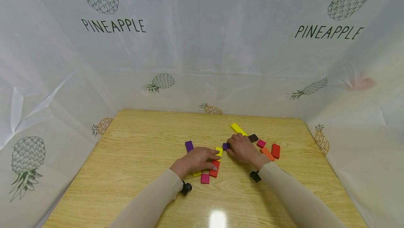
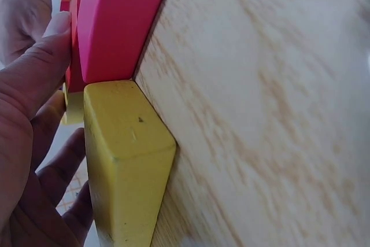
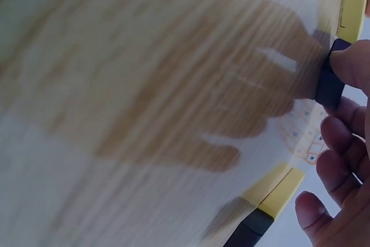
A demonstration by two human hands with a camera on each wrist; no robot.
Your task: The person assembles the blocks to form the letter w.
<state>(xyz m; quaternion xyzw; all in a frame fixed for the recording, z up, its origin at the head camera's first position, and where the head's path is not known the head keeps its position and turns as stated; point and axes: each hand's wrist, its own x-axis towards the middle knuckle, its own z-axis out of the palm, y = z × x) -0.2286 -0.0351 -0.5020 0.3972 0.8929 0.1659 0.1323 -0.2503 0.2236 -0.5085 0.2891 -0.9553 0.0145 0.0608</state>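
My left hand (image 1: 198, 159) lies over a group of blocks, fingers fairly straight. Its thumb rests on a red block (image 1: 214, 169), and its fingertips touch a short yellow block (image 1: 219, 153). Beside the red block is a pink block (image 2: 115, 27), with another yellow block (image 2: 133, 148) next to it, partly under the hand in the head view. A purple block (image 1: 189, 146) lies beyond the left hand. My right hand (image 1: 243, 149) pinches a small purple block (image 1: 225, 146) between thumb and fingers; it looks dark in the right wrist view (image 3: 330, 82).
Around the right hand lie a long yellow block (image 1: 238, 129), a black block (image 1: 253, 138), a small pink block (image 1: 261, 143), an orange block (image 1: 267, 153) and a red block (image 1: 275, 151). A pineapple-print sheet (image 1: 202, 56) encloses the wooden table (image 1: 132, 143) at the back and sides.
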